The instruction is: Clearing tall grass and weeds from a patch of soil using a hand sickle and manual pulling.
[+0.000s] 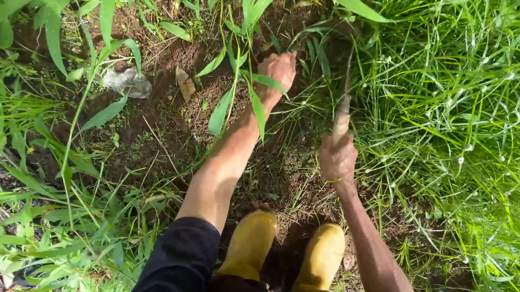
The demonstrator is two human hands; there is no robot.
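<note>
At far left, a pale stone [127, 82] lies on the bare soil [158, 135]; a dry leaf [184, 84] lies just beside it; the left hand [277, 70] reaches forward among the green shoots [240, 92], fingers curled at the ground (contents cannot be told); the right hand [337, 157], well apart, is closed around a stick-like tool [343, 106] pointing into the grass [468, 123]; yellow boots [288, 249] stand below.

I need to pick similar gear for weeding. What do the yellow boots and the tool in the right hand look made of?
Yellow boots: likely rubber, smooth, seamless and matte, smeared with soil. Tool gripped in the right hand: the handle looks like worn, pale wood; its thin, dull blade is probably metal, though it is too blurred to be sure.
</note>
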